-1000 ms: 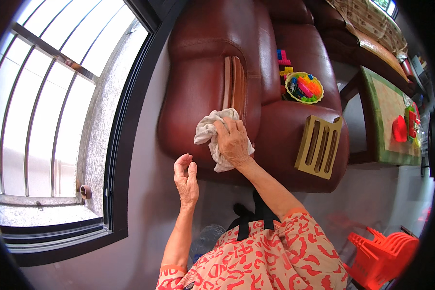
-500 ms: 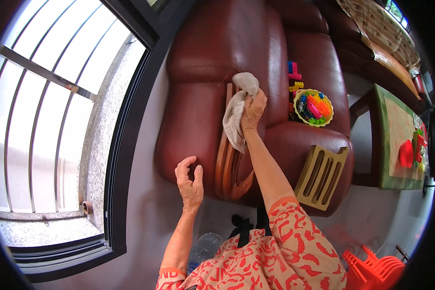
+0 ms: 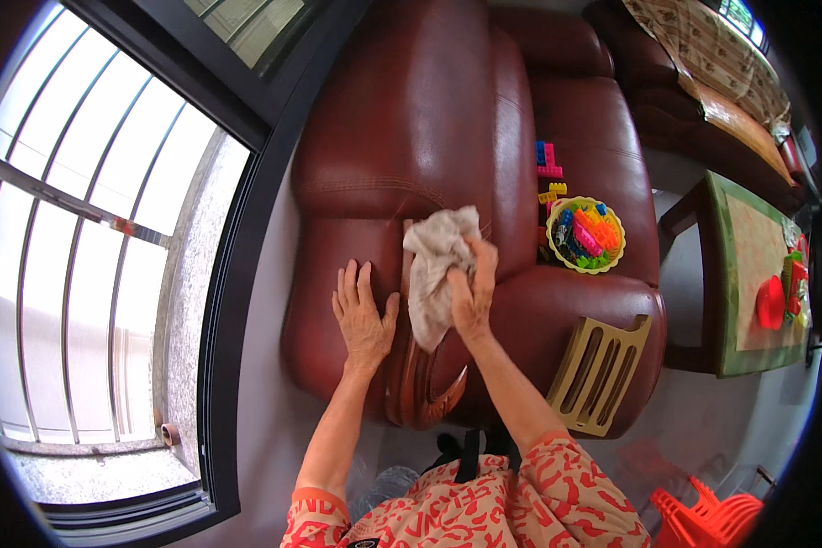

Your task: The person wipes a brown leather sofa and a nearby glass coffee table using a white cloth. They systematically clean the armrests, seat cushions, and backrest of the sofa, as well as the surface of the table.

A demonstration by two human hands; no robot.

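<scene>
My right hand (image 3: 472,294) grips a crumpled greyish-white cloth (image 3: 434,265), which lies over the wooden armrest trim (image 3: 415,388) of a dark red leather sofa (image 3: 384,119). Much of the trim's upper part is hidden under the cloth. To its left, my left hand (image 3: 365,315) lies on the outer leather of the sofa arm, fingers spread, holding nothing.
A yellow basket (image 3: 566,258) of colourful toy pieces sits on the seat, with loose toy blocks (image 3: 548,164) beyond it. A slatted tan plastic piece (image 3: 598,374) lies nearer. At right stand a green-edged table (image 3: 729,352) and red stools (image 3: 703,516); a barred window (image 3: 73,274) is left.
My left hand has come down onto the sofa arm with its fingers spread. The cloth, still in my right hand, is bunched differently on the trim. The whole view has shifted slightly.
</scene>
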